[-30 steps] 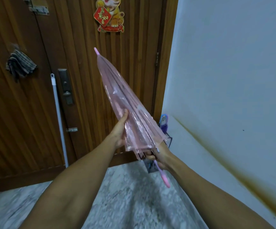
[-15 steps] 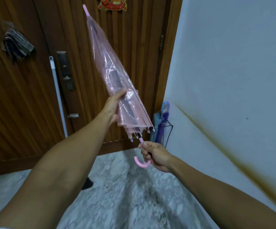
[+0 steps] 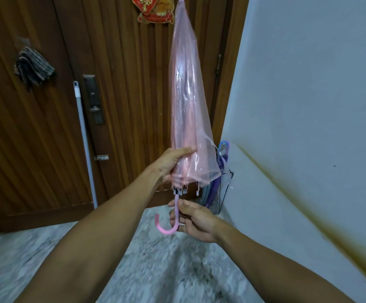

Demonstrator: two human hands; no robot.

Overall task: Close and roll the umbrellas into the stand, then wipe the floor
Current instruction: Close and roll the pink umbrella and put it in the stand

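Before the brown wooden door (image 3: 46, 149), the closed translucent pink plastic umbrella (image 3: 186, 101) was gripped upright by the left hand (image 3: 171, 162), its curved pink handle (image 3: 171, 219) pinched in the right hand (image 3: 196, 221), apparently for rolling, with stowing in the wire stand (image 3: 223, 193) judged next.

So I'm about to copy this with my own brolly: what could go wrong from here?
1. The pink umbrella has loose canopy flaring at the bottom on the right; only the left hand bunches it, so it may unfurl while being rolled.
2. The right hand pinches the thin handle lightly; it could slip.
3. The stand already holds umbrellas, so the rib tips may snag going in.
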